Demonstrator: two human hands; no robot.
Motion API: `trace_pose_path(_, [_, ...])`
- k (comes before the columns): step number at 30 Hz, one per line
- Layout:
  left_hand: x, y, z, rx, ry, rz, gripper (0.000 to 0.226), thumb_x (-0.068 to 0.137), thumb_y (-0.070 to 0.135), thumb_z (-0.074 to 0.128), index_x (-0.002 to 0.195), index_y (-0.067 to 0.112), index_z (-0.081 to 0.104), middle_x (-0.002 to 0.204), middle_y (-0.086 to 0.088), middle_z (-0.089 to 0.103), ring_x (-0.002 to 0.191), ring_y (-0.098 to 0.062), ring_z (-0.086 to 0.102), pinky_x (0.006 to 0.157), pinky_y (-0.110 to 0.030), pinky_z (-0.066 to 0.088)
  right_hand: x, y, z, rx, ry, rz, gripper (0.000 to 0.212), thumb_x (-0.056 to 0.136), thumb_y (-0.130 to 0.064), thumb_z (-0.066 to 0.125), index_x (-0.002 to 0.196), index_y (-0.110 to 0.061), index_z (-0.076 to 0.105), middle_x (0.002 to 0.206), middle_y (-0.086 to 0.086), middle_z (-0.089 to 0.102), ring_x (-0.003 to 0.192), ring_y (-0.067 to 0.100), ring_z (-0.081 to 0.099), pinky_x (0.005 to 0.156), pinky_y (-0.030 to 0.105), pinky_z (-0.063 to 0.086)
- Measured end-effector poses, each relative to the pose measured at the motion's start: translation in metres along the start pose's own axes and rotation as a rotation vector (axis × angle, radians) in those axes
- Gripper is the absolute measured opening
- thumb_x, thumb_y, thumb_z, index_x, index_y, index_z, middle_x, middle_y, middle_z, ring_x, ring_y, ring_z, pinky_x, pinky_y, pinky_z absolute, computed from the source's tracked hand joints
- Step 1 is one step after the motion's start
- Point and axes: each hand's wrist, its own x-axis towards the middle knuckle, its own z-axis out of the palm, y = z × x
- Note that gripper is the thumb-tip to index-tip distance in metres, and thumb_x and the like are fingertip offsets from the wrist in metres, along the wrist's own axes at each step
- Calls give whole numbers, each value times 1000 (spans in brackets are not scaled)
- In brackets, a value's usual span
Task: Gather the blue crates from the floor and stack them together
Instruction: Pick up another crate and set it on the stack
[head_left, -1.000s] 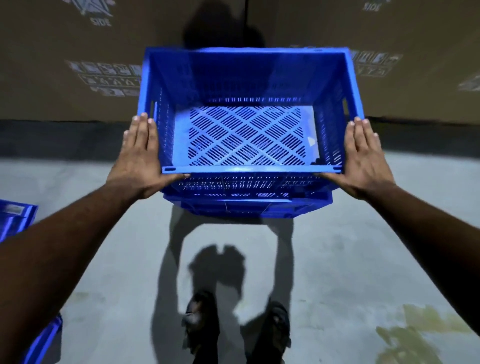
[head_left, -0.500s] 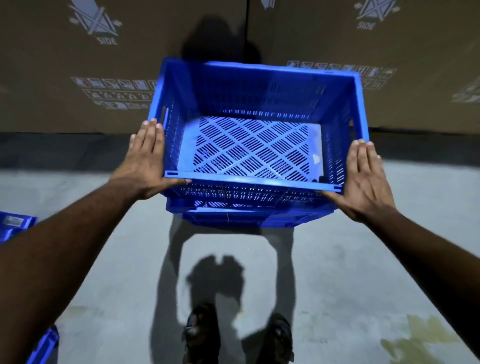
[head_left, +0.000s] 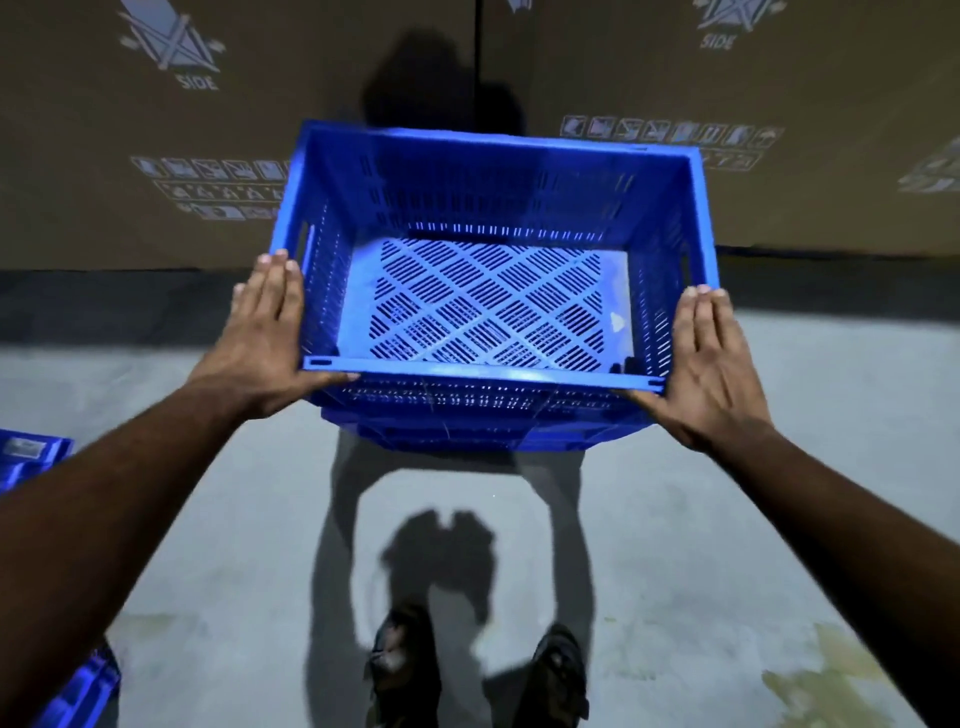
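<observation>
At the far left edge of the floor sits part of another blue crate, with a second scrap of blue plastic near the bottom left corner; what either holds is out of sight. Next comes the left hand, flat with fingers straight, pressed against the left wall of the crate while its thumb hooks under the near rim. The crate is held off the floor in front of the cardboard boxes, and appears tipped a little, the right side lower. It is empty, nothing on its slotted base but a small pale mark near the right wall. A further blue rim peeks out beneath it, so it may be nested in a second crate, though I can't be sure. The right hand mirrors the left, palm flat on the right wall, thumb under the rim. Since neither hand uses the handle slots, I'd say the hold depends on squeeze alone; ease off or tip further and the crate could slip, perhaps onto the feet below.
</observation>
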Motion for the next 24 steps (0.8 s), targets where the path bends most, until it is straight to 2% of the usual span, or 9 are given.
trace_pose_path(2, [-7,12,5,-17,25,-20,138,57,99,26,151,4,-13,161,-12,-16,148,-22,-20,121,-48,0,12,13,-9,16,20,-52,128,74,-88,15,147,17,10,153,36,19,146,44,14,122,48,8])
trace_pose_path(5, [-17,28,19,-17,53,-43,139,59,98,26,151,0,-8,161,-16,-11,148,-26,-17,122,-46,3,25,32,-18,4,-33,-82,133,71,-93,14,148,15,6,155,34,17,148,40,11,123,46,8])
trace_pose_path(10, [-6,12,9,-28,4,-16,138,59,97,32,151,5,-14,161,-10,-19,146,-19,-24,122,-49,5,-4,5,-5,9,-37,8,128,74,-91,8,149,13,8,156,32,16,148,43,8,121,51,11])
trace_pose_path(14, [-17,16,18,-25,19,-36,138,59,98,28,151,4,-14,161,-11,-17,147,-21,-22,122,-49,4,0,9,-5,48,-47,29,130,70,-92,2,151,9,7,159,28,13,149,39,4,122,50,12])
trace_pose_path(17, [-21,22,24,-39,34,-61,137,60,98,26,151,4,-13,161,-12,-16,147,-23,-21,122,-49,4,5,15,-7,48,-59,21,129,71,-93,5,151,9,6,159,27,12,150,37,3,122,50,12])
trace_pose_path(21, [-13,13,15,-19,15,-29,134,62,98,23,151,6,-14,161,-11,-18,147,-21,-22,121,-49,4,-17,3,1,54,-17,60,126,75,-90,20,150,11,8,158,28,14,149,39,7,122,48,11])
trace_pose_path(24, [-19,19,22,-20,34,-43,130,65,93,30,151,6,-15,161,-11,-17,147,-21,-21,121,-49,4,-10,9,-2,53,-41,41,127,74,-92,13,150,10,7,159,28,14,150,38,5,122,48,10])
